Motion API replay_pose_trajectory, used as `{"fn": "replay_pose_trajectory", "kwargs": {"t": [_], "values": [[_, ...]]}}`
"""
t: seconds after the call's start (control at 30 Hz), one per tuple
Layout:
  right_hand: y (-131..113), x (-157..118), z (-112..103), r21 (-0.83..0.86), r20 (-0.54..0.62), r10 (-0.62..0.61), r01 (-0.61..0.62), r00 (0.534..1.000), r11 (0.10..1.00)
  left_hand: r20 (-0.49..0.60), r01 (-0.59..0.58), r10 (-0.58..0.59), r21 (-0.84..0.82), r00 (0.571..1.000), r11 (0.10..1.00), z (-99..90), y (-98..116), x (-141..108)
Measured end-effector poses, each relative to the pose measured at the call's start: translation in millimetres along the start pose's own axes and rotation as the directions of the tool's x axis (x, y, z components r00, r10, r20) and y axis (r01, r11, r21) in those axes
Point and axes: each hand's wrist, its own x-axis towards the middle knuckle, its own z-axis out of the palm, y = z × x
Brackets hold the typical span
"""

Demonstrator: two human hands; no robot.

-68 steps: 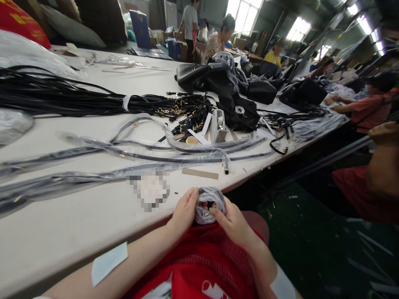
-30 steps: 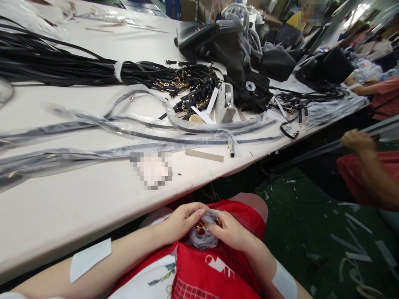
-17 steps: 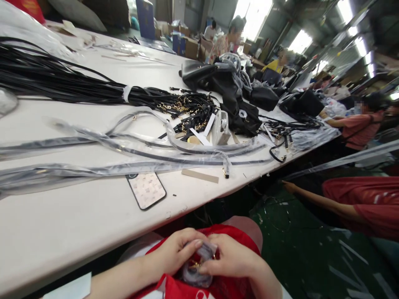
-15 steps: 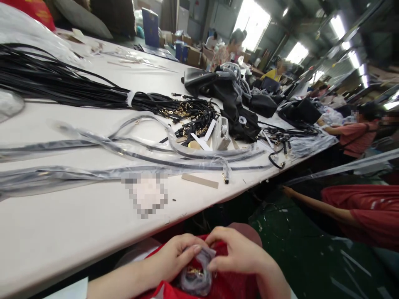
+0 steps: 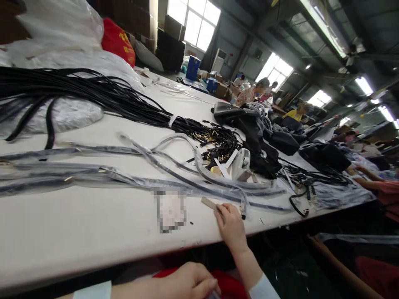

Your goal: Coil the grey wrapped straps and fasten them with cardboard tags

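My right hand (image 5: pixel 231 227) reaches over the white table, fingers closed on the right end of a flat grey-brown strip (image 5: pixel 208 202), which looks like cardboard. Low in the view, over red cloth (image 5: pixel 230 284), is my left hand (image 5: pixel 195 279) with its fingers curled. Under them a sliver of the plastic-wrapped coiled strap (image 5: pixel 214 295) shows; the rest is hidden by the hand and the frame's edge. Straps in clear plastic sleeves (image 5: pixel 183 180) lie just beyond my right hand. One sleeved end with a gold clasp (image 5: pixel 242 211) is close beside its fingers.
A large bundle of black straps (image 5: pixel 124 97) with gold clasps crosses the white table (image 5: pixel 102 228). Black bags (image 5: pixel 258 137) are piled farther right. A blurred-out pale item (image 5: pixel 171 211) lies left of my right hand. Co-workers stand along the table; one's arm (image 5: pixel 339 261) is at lower right.
My right hand has left the coiled strap and moved up onto the table, taking hold of the strip, which is now tilted. My left hand stays low by the coil. The view has turned.
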Motion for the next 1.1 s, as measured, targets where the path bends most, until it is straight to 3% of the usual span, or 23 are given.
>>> {"fn": "replay_pose_trajectory", "kwargs": {"t": [0.17, 0.33, 0.53, 0.87, 1.0, 1.1], "values": [[8.2, 6.4, -1.8, 0.064, 0.022, -0.027, 0.025, 0.999, 0.998, -0.004, 0.033, -0.033, 0.026, 0.999, 0.999, -3.1, 0.0, -1.5], [15.4, 13.7, -0.8, 0.117, -0.001, 0.034, -0.034, 0.999, 0.993, 0.018, 0.094, -0.094, 0.021, 0.995, 0.995, -1.1, -0.2, -1.8], [24.3, 15.5, 2.2, 0.182, -0.018, 0.055, -0.051, 0.998, 0.982, 0.051, 0.063, -0.064, 0.014, 0.997, 0.998, -0.6, 5.2, -4.4], [11.2, 14.8, 0.7, -0.019, -0.068, -0.049, 0.048, 0.996, 0.999, 0.055, 0.021, -0.021, 0.0, 0.998, 1.0, 4.0, 4.3, -4.4], [14.1, 18.2, -6.5, -0.073, -0.13, -0.044, 0.034, 0.991, 0.997, 0.068, 0.149, -0.143, -0.108, 0.987, 0.983, 3.5, 4.2, -5.9], [9.8, 7.4, -29.6, -0.063, -0.2, 0.015, -0.029, 0.98, 0.998, 0.05, 0.284, -0.28, -0.161, 0.959, 0.945, 4.0, 0.8, -6.3]]}}
